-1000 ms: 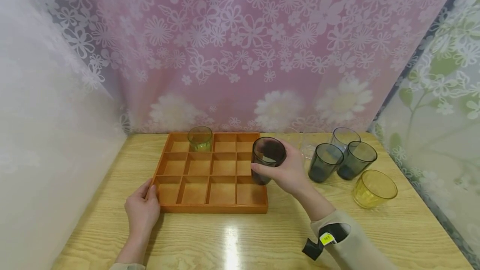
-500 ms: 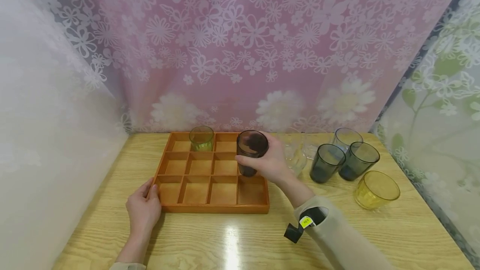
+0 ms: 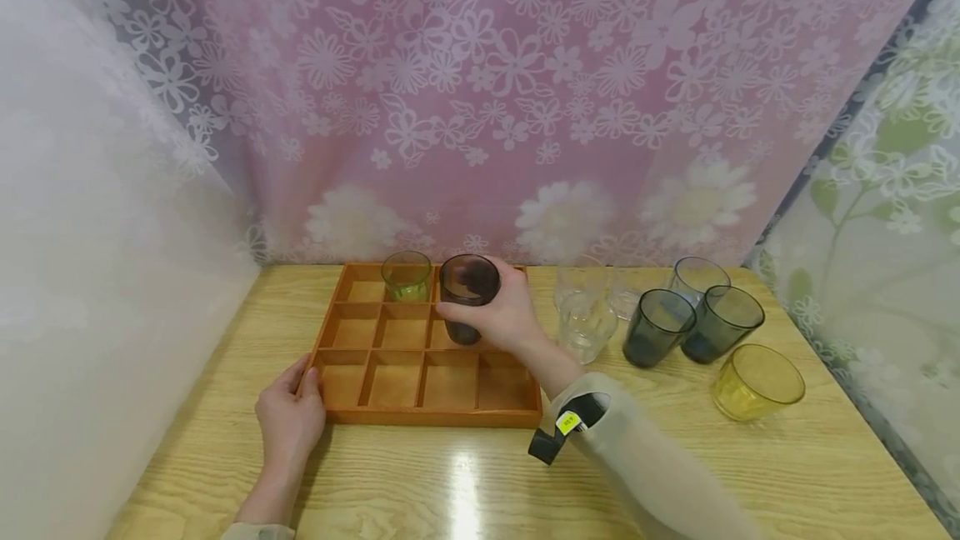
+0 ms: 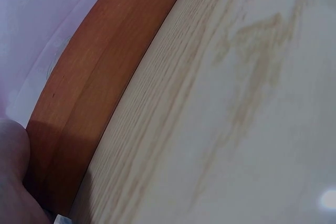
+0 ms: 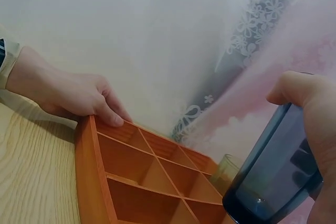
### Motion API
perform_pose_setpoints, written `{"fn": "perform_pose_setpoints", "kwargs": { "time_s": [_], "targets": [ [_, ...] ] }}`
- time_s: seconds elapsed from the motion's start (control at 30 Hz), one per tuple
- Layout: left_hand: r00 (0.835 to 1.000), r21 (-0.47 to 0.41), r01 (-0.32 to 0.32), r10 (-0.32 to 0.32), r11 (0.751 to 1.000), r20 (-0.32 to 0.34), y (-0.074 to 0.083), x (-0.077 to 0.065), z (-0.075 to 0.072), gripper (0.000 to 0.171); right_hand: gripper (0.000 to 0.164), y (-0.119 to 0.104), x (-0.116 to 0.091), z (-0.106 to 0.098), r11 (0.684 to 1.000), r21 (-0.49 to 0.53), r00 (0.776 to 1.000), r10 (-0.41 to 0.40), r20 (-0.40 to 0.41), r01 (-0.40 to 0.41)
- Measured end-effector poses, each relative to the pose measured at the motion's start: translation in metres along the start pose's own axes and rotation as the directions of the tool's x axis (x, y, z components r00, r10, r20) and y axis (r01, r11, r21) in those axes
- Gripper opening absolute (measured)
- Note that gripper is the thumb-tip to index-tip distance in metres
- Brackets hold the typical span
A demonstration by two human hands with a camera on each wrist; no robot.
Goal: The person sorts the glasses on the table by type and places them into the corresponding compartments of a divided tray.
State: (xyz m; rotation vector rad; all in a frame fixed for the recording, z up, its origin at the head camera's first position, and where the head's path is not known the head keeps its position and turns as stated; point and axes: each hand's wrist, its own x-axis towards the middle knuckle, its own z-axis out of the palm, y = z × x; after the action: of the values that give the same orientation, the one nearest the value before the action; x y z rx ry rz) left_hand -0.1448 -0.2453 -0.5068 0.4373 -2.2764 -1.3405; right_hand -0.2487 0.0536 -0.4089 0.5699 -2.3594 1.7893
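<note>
A dark smoky glass (image 3: 467,300) is in my right hand (image 3: 501,307), thumb on its near side, fingers round the back. It is over the right half of an orange wooden divided tray (image 3: 420,418), beside a green glass (image 3: 407,277) standing in a back-row compartment. In the right wrist view the dark glass (image 5: 273,166) looks bluish, close above the tray's dividers. My left hand (image 3: 291,415) grips the tray's front left corner, thumb on the rim. The left wrist view shows that thumb (image 4: 13,171) against the tray's wooden side (image 4: 100,72).
Right of the tray stand clear glasses (image 3: 587,327), two grey-tinted glasses (image 3: 658,328) (image 3: 722,325), a bluish clear glass (image 3: 699,275) and a yellow glass (image 3: 757,383). Floral curtains (image 3: 465,107) hang behind the wooden table (image 3: 375,482) and along both sides.
My right hand has carried the dark glass leftward, from the tray's right edge to beside the green glass. The clear glasses it covered now show. My left hand stays on the corner.
</note>
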Motion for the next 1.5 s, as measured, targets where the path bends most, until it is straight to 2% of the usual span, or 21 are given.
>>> {"fn": "perform_pose_setpoints", "kwargs": {
  "time_s": [0.27,0.47,0.93,1.5],
  "targets": [
    [1.000,0.001,0.001,-0.001,1.000,0.000,-0.004,0.003,0.002,0.035,0.060,0.005,0.018,0.029,0.997,0.067,0.998,-0.043,0.038,0.040],
    [1.000,-0.003,0.008,-0.008,1.000,-0.002,-0.002,0.002,0.002,0.034,0.063,0.008,0.026,0.046,0.995,0.080,0.997,-0.065,0.032,0.062],
    [1.000,0.014,0.020,-0.020,1.000,0.003,-0.001,0.001,0.001,0.034,0.065,0.008,0.027,0.077,1.000,0.023,0.999,0.010,0.051,-0.011],
    [0.999,0.027,0.033,-0.033,0.999,0.018,-0.004,0.002,0.000,0.036,0.064,0.021,0.025,0.098,1.000,0.031,0.999,-0.003,0.046,0.001]
  ]
}}
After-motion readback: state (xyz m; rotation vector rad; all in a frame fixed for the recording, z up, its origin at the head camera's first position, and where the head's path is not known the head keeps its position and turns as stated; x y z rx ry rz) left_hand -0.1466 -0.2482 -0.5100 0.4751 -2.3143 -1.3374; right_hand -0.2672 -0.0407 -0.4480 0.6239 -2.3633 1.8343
